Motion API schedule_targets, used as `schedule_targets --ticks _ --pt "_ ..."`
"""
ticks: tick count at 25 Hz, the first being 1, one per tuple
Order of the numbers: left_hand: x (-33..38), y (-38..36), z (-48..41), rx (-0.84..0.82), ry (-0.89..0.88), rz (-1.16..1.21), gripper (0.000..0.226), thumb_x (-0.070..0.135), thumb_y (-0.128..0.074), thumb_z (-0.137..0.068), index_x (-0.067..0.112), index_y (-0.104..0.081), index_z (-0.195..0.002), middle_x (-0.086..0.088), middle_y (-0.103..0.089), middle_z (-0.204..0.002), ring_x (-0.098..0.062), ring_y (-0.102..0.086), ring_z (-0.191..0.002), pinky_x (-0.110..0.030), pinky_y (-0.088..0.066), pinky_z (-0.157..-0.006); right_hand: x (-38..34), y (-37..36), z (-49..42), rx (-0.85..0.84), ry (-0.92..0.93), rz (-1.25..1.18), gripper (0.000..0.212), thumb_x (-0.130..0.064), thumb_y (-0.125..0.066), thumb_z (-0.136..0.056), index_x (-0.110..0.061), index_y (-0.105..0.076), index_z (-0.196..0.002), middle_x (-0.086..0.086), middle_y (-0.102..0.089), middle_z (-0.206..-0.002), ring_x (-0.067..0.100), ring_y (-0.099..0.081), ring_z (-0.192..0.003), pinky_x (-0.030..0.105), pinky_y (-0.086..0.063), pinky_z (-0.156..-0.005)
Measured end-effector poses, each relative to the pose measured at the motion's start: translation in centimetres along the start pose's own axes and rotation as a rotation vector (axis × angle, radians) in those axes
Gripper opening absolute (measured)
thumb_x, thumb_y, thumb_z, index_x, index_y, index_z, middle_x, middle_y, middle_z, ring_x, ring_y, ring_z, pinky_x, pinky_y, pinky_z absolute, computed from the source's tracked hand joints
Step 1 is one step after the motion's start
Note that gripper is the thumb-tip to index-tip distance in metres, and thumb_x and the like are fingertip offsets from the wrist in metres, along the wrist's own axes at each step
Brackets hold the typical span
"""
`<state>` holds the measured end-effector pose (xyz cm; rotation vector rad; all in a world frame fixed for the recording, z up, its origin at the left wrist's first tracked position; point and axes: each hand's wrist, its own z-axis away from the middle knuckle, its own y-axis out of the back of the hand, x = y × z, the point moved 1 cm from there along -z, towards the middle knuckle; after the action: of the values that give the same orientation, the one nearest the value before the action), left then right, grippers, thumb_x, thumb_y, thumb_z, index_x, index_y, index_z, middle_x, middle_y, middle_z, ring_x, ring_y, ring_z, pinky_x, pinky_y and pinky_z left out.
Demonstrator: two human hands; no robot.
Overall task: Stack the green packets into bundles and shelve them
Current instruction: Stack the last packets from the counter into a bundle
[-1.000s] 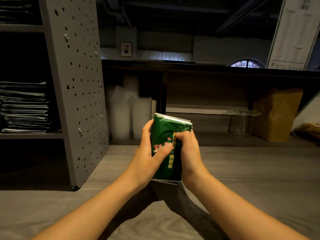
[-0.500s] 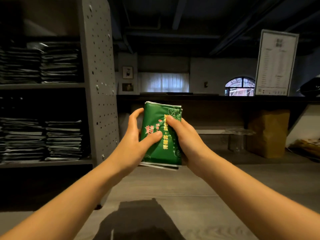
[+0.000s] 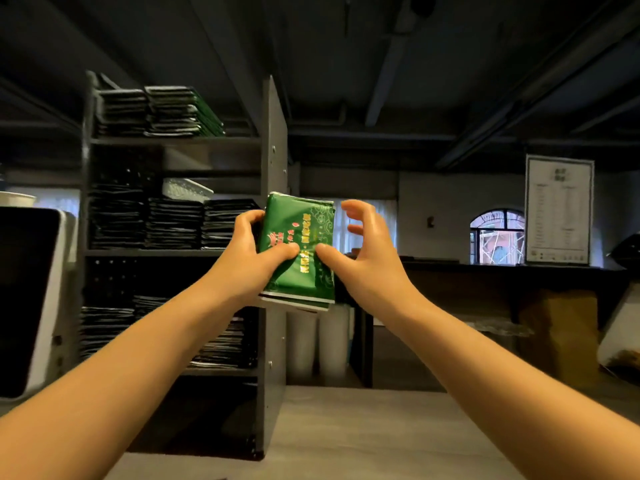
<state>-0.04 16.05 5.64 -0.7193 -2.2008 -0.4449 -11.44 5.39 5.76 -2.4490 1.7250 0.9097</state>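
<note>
Countertop: pale wood grain, nearest the camera, at 6 o'clock in the view; both forearms reach forward above it.
Left hand: clamped on the bundle's left edge, its fingers curled round behind and its thumb pressed on the front face.
Right hand: at 3 o'clock of the bundle, not gripping; only the thumb tip lies on the front face, beside the left thumb.
Right fingers: spread and bent, clear of the bundle's right edge.
Bundle of green packets: held in the air at the middle of the view, upright with a slight tilt, printed front toward the camera, several packet edges showing at its lower end.
Shelf unit: dark grey, at 9 o'clock of the bundle, its side panel just behind the left hand.
Shelved packet stacks: flat piles on several levels, more on the top shelf at 11 o'clock.
Machine: white casing with a dark screen, far out at 9 o'clock.
White cups: tall stacks under the far counter, at 6 o'clock of the bundle.
Brown paper bag: at 4 o'clock, in shadow.
Menu sign: upright at 3 o'clock on the far counter.
Arched window: beyond, just left of the sign.
</note>
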Motion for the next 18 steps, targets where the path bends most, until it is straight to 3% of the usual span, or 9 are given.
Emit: schedule_targets --ticks 3,5,8,11,14,16,18 --pt "2.3 2.2 -1.5 0.065 0.022 0.016 0.051 0.012 -0.061 -0.088 0.017 -0.032 -0.129 0.003 -0.056 -0.094 -0.006 -0.056 -0.076 -0.02 -0.045 -0.064 -3.6 -1.1 -1.2 -0.012 0.347 0.244 0.029 -0.01 -0.06 -0.086 -0.013 -0.056 -0.114 0.0 -0.05 -0.12 0.017 -0.043 -0.116 0.033 -0.04 -0.098" --pt "4.1 3.8 -3.0 0.113 0.03 0.007 0.044 0.016 -0.06 -0.089 0.019 -0.032 -0.123 0.005 -0.053 -0.089 -0.005 -0.053 -0.074 -0.02 -0.04 -0.06 -5.5 -2.2 -2.3 -0.035 0.475 0.34 0.026 -0.018 -0.056 -0.086 -0.012 -0.058 -0.112 0.002 -0.057 -0.115 0.021 -0.048 -0.11 0.039 -0.042 -0.092" --pt "6.6 6.2 -5.6 0.178 0.073 0.057 0.044 0.022 -0.062 -0.087 0.02 -0.029 -0.116 -0.001 -0.055 -0.092 -0.011 -0.055 -0.077 -0.029 -0.043 -0.063 -7.4 -3.3 -4.8 -0.038 0.583 0.498 0.048 -0.036 -0.065 -0.081 -0.015 -0.051 -0.123 0.001 -0.055 -0.122 0.021 -0.049 -0.115 0.037 -0.038 -0.096" --pt "8.7 8.0 -8.3 0.168 0.098 0.067 0.065 0.034 -0.07 -0.077 0.017 -0.031 -0.127 -0.01 -0.06 -0.105 -0.026 -0.065 -0.086 -0.036 -0.052 -0.061 -8.1 -4.5 -8.0 0.018 0.698 0.656 0.079 -0.04 -0.079 -0.066 -0.015 -0.044 -0.132 0.004 -0.05 -0.132 0.024 -0.044 -0.126 0.04 -0.039 -0.099" --pt "10.5 9.3 -11.1 0.109 0.103 0.112 0.089 0.037 -0.073 -0.059 0.011 -0.038 -0.137 -0.014 -0.064 -0.104 -0.025 -0.07 -0.07 -0.035 -0.053 -0.053 -8.8 -5.5 -12.2 0.155 0.786 0.817 0.089 -0.036 -0.085 -0.055 -0.015 -0.043 -0.13 0.007 -0.054 -0.125 0.028 -0.051 -0.119 0.041 -0.048 -0.087" --pt "11.1 10.0 -12.7 0.098 0.124 0.104 0.07 0.034 -0.07 -0.069 0.008 -0.048 -0.13 -0.015 -0.066 -0.096 -0.026 -0.07 -0.065 -0.035 -0.053 -0.054 -9.2 -6.1 -14.4 0.193 0.812 0.839 0.084 -0.033 -0.086 -0.054 -0.012 -0.048 -0.127 0.009 -0.059 -0.118 0.029 -0.056 -0.111 0.041 -0.051 -0.081" --pt "11.5 10.6 -13.9 0.081 0.149 0.057 0.04 0.036 -0.062 -0.081 0.01 -0.062 -0.112 -0.013 -0.067 -0.089 -0.028 -0.068 -0.072 -0.037 -0.054 -0.061 -9.5 -6.4 -16.1 0.18 0.831 0.847 0.076 -0.028 -0.085 -0.057 -0.008 -0.055 -0.124 0.011 -0.061 -0.113 0.031 -0.059 -0.104 0.042 -0.052 -0.077"
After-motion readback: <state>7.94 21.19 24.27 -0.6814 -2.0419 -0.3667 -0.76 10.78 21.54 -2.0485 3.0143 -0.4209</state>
